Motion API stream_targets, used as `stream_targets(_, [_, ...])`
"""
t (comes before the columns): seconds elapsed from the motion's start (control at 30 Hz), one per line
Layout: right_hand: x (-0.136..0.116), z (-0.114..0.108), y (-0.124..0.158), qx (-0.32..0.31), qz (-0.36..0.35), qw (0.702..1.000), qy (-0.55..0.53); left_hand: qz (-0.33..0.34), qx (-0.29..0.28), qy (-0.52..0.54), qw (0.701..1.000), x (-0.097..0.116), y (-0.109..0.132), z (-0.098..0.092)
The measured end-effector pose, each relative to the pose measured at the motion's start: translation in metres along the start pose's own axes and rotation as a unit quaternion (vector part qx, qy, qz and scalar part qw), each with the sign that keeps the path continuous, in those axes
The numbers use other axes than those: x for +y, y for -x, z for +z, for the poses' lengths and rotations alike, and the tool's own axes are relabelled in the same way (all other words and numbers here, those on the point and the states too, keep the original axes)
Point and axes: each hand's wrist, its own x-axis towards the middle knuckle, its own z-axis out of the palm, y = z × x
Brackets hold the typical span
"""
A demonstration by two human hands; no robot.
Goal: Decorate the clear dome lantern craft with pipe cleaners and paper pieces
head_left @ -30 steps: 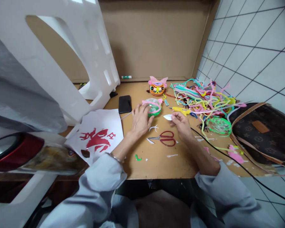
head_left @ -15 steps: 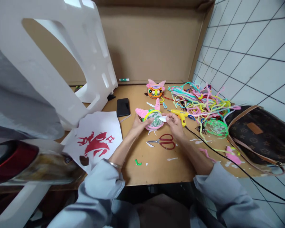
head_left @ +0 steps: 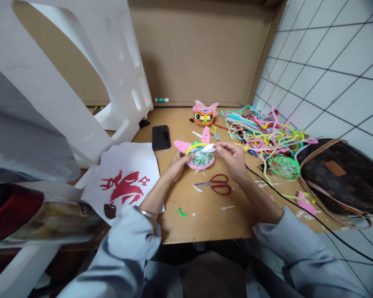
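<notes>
In the head view, both forearms reach forward over the table, sleeves pushed up towards the elbows. The left hand has its grip closed on the left edge of a round craft head, thumb across its face and fingers mostly hidden behind. The craft head sits mid-table, pink ears pointing away. The right hand bends inward, its grip pinching a white leaf-shaped piece over the head's upper right; whether the two touch is hard to tell.

Red-handled scissors lie nearer the person. A finished-looking animal head stands behind, beside tangled fuzzy stems. A brown bag rests at the right, near a white tiled wall; a brown panel rises at the back.
</notes>
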Motion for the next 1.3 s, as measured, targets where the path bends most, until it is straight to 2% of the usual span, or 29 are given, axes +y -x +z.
stream_targets(0.13, [0.012, 0.007, -0.003, 0.023, 0.034, 0.999, -0.013, -0.002, -0.004, 0.034, 0.999, -0.002, 0.001, 0.003])
stream_targets(0.33, [0.017, 0.008, 0.001, 0.044, 0.033, 0.998, 0.005, 0.005, 0.01, 0.045, 0.999, -0.005, 0.004, 0.008])
stream_targets(0.43, [0.015, 0.007, 0.005, 0.041, 0.041, 0.998, 0.018, 0.0, 0.016, 0.041, 0.999, -0.003, 0.006, 0.011])
stream_targets(0.6, [0.015, 0.007, 0.008, 0.007, 0.083, 0.996, -0.036, 0.007, 0.022, 0.025, 0.999, -0.002, 0.008, 0.013])
stream_targets(0.77, [0.02, 0.009, 0.009, 0.015, 0.068, 0.998, 0.001, 0.006, 0.026, 0.02, 0.999, -0.002, 0.009, 0.013])
stream_targets(0.93, [0.018, 0.013, 0.012, -0.007, 0.069, 0.998, -0.007, 0.005, 0.025, 0.03, 0.999, -0.005, 0.013, 0.017])
stream_targets(1.3, [0.015, 0.014, 0.019, -0.026, 0.04, 0.998, 0.048, 0.02, 0.066, 0.024, 0.997, -0.008, 0.018, 0.027])
